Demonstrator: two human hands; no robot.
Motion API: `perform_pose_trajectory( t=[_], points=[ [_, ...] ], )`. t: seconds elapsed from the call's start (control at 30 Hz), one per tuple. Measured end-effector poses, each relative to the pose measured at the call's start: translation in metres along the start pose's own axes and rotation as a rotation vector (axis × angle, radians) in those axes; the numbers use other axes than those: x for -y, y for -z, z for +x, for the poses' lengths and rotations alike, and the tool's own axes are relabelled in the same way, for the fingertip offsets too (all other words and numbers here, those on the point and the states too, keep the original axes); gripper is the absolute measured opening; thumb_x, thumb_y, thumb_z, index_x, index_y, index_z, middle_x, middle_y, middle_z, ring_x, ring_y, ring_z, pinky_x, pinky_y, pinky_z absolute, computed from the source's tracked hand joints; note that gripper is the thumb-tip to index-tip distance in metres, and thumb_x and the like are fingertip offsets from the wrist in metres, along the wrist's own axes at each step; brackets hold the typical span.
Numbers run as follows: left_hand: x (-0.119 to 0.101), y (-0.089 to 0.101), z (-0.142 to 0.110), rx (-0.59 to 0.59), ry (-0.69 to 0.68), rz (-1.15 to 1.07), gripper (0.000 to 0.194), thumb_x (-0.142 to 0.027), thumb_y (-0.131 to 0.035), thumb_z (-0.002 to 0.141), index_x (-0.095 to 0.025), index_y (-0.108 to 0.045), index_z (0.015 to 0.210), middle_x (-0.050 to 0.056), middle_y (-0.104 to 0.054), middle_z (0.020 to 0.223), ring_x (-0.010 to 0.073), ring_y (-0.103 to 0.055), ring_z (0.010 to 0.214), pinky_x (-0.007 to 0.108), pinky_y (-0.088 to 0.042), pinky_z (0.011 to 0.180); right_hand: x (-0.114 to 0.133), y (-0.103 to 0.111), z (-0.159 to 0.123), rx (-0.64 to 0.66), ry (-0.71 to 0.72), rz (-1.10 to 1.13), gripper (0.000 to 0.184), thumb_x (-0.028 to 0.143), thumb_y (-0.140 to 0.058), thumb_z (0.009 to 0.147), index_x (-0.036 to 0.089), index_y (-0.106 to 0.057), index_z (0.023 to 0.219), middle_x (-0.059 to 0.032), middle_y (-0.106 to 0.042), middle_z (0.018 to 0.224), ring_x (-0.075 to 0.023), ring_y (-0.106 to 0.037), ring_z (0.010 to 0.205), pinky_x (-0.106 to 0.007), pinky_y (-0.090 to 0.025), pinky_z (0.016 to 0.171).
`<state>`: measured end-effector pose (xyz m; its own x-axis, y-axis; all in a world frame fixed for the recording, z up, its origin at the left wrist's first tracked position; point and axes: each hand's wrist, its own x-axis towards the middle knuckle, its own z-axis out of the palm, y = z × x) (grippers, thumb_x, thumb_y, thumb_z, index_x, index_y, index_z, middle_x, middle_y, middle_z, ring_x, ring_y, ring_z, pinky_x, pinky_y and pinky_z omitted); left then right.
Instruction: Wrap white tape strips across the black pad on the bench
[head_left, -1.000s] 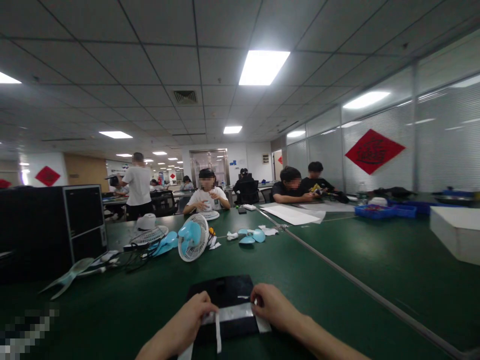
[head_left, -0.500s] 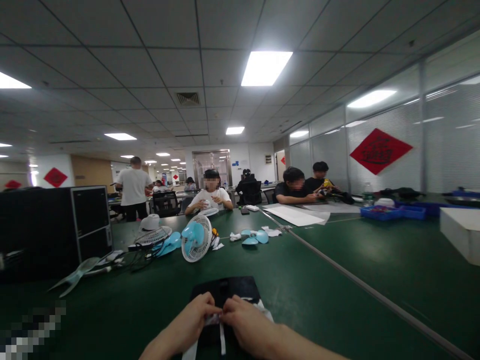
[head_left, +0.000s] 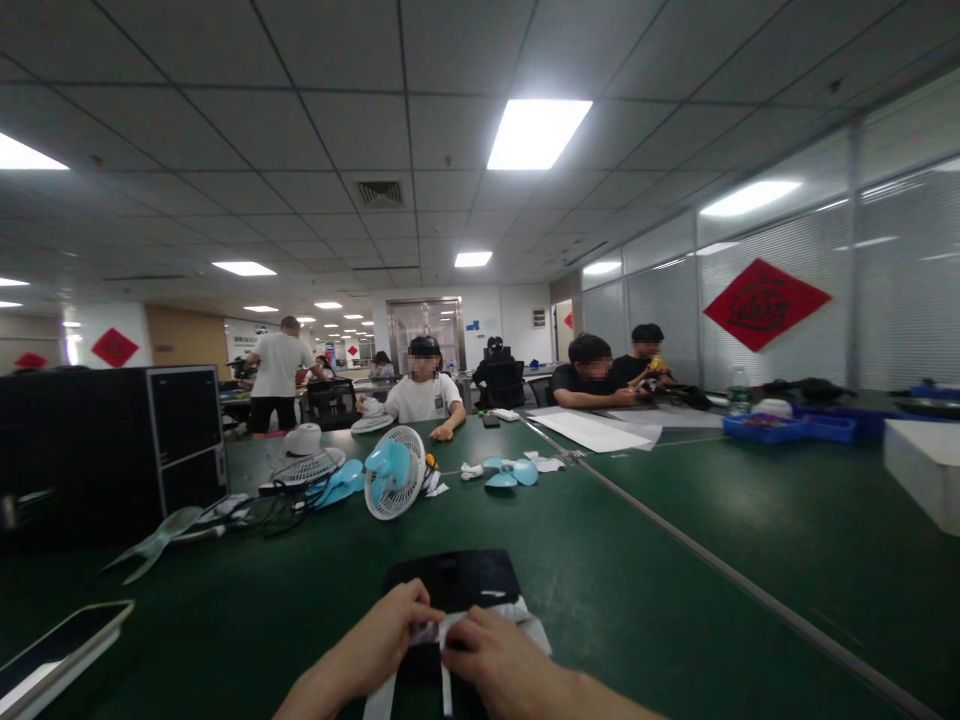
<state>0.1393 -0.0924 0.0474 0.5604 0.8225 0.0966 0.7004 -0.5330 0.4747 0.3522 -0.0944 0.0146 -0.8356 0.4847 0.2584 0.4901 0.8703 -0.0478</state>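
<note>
A flat black item (head_left: 457, 575), perhaps a pouch or case, lies on the green table right in front of me. White fabric-like material (head_left: 534, 628) sticks out at its right side. A narrow white strip (head_left: 447, 690) runs down its middle toward me. My left hand (head_left: 386, 640) is closed, thumb and fingers pinching at a whitish piece over the black item. My right hand (head_left: 506, 655) has its fingers bent and pressed together on the upper end of the white strip. Both hands nearly meet, and the fingertips partly hide what they grip.
Ahead stands a white fan head (head_left: 394, 474) with blue blades, beside a loose blue fan blade (head_left: 510, 473). A phone (head_left: 64, 650) lies at lower left, a black computer case (head_left: 184, 430) behind it. A co-worker (head_left: 424, 395) sits opposite. Blue trays (head_left: 765, 428) stand at right.
My right fingers have shifted slightly on the strip, while my left hand stays nearly in place. Across the table, the co-worker has moved a white part sideways and lowered one hand to the tabletop.
</note>
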Motion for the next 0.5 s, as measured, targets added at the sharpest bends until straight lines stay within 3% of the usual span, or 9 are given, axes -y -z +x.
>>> perform_pose_trajectory(
  t=[0.5],
  points=[
    [0.006, -0.0018, 0.0009, -0.003, -0.006, 0.012, 0.032, -0.016, -0.038, 0.086, -0.026, -0.066, 0.098, 0.001, -0.053, 0.102, 0.0144, -0.048, 0.092, 0.025, -0.035, 0.082, -0.0021, -0.0074, -0.008, -0.021, 0.09, -0.137, 0.036, 0.033, -0.046, 0.087, 0.02, -0.054, 0.12, -0.0093, -0.061, 0.115, -0.0235, -0.054, 0.1, -0.032, -0.041, 0.086]
  ],
)
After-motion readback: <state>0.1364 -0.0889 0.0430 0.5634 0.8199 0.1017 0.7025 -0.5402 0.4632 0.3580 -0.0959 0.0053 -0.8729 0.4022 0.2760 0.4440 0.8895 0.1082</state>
